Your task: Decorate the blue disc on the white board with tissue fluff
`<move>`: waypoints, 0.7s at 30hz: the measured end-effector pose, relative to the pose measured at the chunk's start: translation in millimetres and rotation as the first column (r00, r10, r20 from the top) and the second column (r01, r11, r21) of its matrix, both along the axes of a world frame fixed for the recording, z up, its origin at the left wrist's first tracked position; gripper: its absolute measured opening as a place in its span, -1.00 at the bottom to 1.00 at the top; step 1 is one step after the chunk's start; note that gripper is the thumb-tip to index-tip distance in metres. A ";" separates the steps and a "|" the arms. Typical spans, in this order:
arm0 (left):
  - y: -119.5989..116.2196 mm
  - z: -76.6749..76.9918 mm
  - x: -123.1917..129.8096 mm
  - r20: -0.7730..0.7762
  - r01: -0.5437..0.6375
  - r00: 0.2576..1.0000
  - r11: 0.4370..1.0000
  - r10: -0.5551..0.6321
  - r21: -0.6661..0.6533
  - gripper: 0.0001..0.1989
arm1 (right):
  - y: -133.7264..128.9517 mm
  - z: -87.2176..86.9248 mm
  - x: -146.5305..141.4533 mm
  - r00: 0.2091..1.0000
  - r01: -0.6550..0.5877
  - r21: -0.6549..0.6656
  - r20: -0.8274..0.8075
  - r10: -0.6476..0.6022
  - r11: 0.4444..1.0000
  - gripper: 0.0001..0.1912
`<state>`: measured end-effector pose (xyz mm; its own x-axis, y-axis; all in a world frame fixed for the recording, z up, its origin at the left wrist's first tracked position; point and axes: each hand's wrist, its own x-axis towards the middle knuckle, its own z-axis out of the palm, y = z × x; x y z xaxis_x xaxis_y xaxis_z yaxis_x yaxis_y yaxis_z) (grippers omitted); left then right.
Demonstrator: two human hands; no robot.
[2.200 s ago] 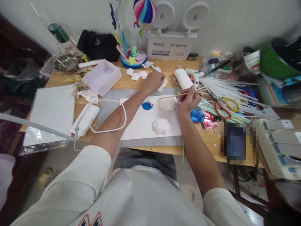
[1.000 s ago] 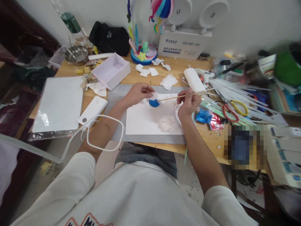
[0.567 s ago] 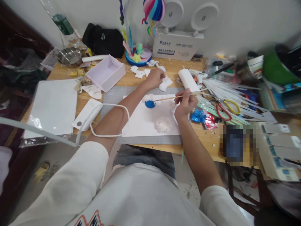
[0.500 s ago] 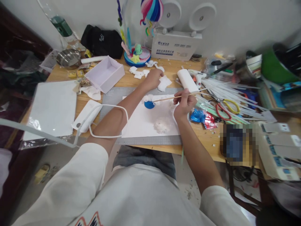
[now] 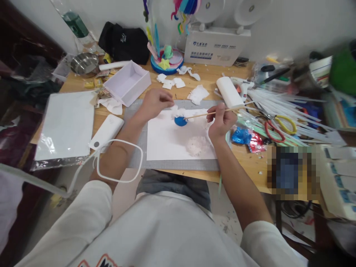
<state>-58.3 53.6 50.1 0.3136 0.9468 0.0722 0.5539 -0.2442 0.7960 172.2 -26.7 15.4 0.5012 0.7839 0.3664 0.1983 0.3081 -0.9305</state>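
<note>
My right hand (image 5: 222, 119) grips a thin wooden stick (image 5: 204, 115), whose tip points left to a round blue disc (image 5: 181, 121). White fluff that looks like cotton (image 5: 180, 112) lies along the disc's upper edge. At the upper left of the white paper (image 5: 164, 144) is my left hand (image 5: 156, 104), its fingers pinched together. A small white piece (image 5: 174, 107) shows at those fingertips, its kind too small to make out. On the paper, below and right of the disc, sits a round, pale fluffy patch (image 5: 196, 146).
Beneath the paper is a grey cutting mat (image 5: 136, 155). White scraps (image 5: 198, 94) lie behind it. To the left are a lilac box (image 5: 129, 83) and a white power bank (image 5: 107, 131) with a cable. On the right lie pliers (image 5: 275, 129), clear sticks and a glue gun (image 5: 246, 89).
My left hand has come back from the white scraps, moving left and nearer to me. The stick's tip stays by the blue disc. The whole view has shifted slightly.
</note>
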 end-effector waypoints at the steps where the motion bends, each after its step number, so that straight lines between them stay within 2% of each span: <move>1: -12.9 1.2 -4.6 0.045 0.024 0.999 0.999 -0.022 -0.039 -0.95 | 0.0 -0.7 -0.4 1.000 0.000 0.001 0.008 0.000 1.000 -0.32; 5: -46.2 -1.2 -4.3 0.100 0.215 0.975 0.959 -0.199 -0.186 -0.93 | 1.0 -4.0 -0.6 1.000 0.005 0.005 0.025 -0.005 1.000 -0.36; 11: -47.8 -15.5 13.6 0.110 0.340 0.940 0.920 -0.324 -0.196 -0.92 | 2.1 -9.2 -0.7 0.996 -0.094 0.007 0.010 0.094 0.996 -0.41; 14: -42.8 -23.0 17.8 0.111 0.329 0.942 0.934 -0.316 -0.135 -0.92 | 1.4 -8.5 -0.5 0.995 -0.096 0.008 0.013 0.096 0.995 -0.41; 19: -40.1 -30.3 18.2 0.132 0.232 0.967 0.968 -0.218 -0.102 -0.90 | -1.2 -1.1 1.4 0.999 0.041 0.047 -0.008 -0.040 0.998 -0.36; 21: -40.3 -31.5 16.8 0.143 0.200 0.972 0.976 -0.186 -0.087 -0.91 | -2.2 -0.2 1.8 1.000 0.021 0.047 0.003 -0.021 0.999 -0.37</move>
